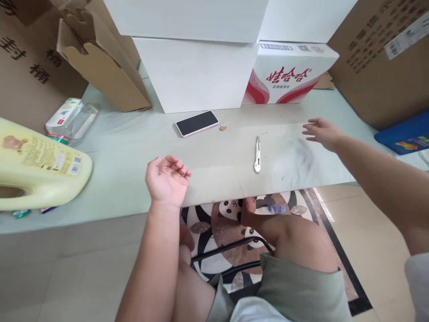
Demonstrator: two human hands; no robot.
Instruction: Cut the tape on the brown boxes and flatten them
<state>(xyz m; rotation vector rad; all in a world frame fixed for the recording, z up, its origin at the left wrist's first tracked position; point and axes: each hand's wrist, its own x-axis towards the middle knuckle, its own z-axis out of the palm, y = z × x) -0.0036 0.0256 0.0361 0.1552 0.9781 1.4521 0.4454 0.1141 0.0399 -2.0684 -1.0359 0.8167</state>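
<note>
Partly cut off at the left edge, a yellow jug (40,165) lies on its side on the desk (127,147); its label print is too small to read. Behind it lies a clear bottle (72,120). Brown boxes (100,67) and white boxes (197,71) at the back run out past the top edge. A blue item (405,134) at the right is cropped, and I cannot tell what it is.

A white knife (257,154) lies on a flat card sheet (288,156), between the two hands and touched by neither. Whether its blade is out cannot be made out. The left hand (167,179) rests at the sheet's near left part, palm up, its grip loose: fingers half curled around nothing. The right hand (321,132) is over the sheet's far right part, grip apart, fingers spread and empty; whether it touches the sheet is unclear. A phone (197,123) lies face up beyond the left hand, just before the white boxes.
</note>
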